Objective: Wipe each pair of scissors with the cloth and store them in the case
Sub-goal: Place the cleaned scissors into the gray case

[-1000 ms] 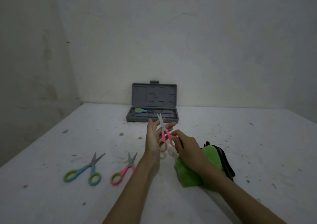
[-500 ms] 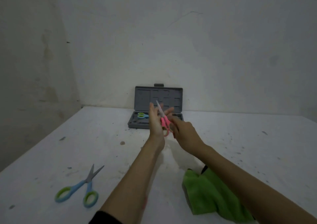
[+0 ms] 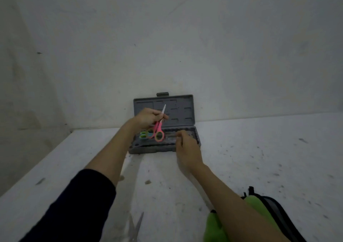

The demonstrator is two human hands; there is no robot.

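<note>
Already inside the open gray case (image 3: 187, 110) lie blue-green scissors (image 3: 144, 134); left grip (image 3: 148, 118) pinches pink scissors (image 3: 158, 128).

The left arm wears a dark, near-black sleeve (image 3: 78, 202) pushed up past the elbow, leaving the forearm bare. The right arm shows no sleeve in view.

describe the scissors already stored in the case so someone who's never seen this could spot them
Find the open gray case standing against the back wall on the white table. In its lower tray, at the left end, lie the blue scissors with green-lined finger loops. The pink scissors just above them are held up in the left hand, not lying in the tray.
</note>
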